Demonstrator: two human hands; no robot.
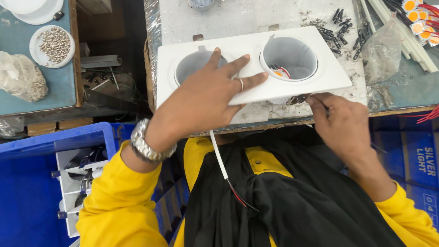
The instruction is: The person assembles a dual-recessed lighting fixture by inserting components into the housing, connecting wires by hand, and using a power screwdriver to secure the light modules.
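A white rectangular double downlight frame (329, 68) with two round grey cups lies on the worn workbench. My left hand (206, 98) lies flat on it, fingers spread across the left cup and the middle bar. My right hand (340, 121) is at the frame's near right edge, fingertips pinched on a small dark metal clip (298, 98) under the rim. Red and white wires (280, 71) show inside the right cup. A white cable (220, 158) with red and black leads hangs from under the frame over my lap.
Black screws and clips (340, 29) lie scattered at the back right beside a clear plastic bag (382, 48) and orange LED chips (420, 20). A blue crate (32, 183) with white frames stands at the lower left. A white dish of small metal parts (52, 45) sits on the left table.
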